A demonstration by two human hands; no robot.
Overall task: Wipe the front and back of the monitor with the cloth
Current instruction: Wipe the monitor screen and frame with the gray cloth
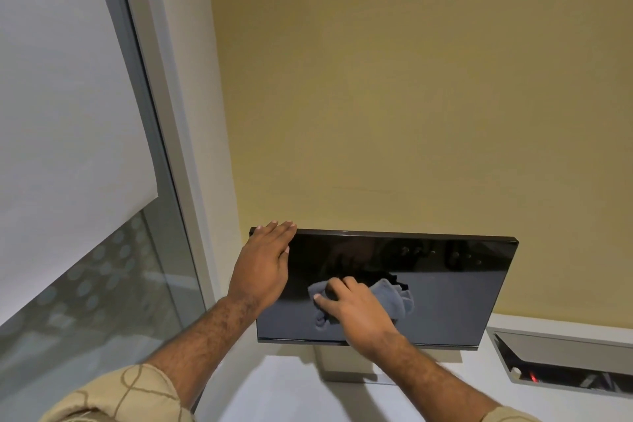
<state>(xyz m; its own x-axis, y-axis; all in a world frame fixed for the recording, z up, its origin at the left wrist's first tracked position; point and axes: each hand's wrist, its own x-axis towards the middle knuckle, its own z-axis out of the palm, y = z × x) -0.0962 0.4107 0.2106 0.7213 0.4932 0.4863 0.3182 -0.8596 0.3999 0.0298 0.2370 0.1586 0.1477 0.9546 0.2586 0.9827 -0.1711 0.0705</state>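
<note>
Head view: monitor (pixel 445 288) is being steadied at its top-left corner by flat left hand (pixel 263 267); grey cloth (pixel 394 298) is being gripped, rubbed on screen by right hand (pixel 356 308).

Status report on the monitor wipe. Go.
Left hand steadies monitor at top left corner. Right hand presses cloth on screen, lower left of centre. Nothing in the way.
</note>
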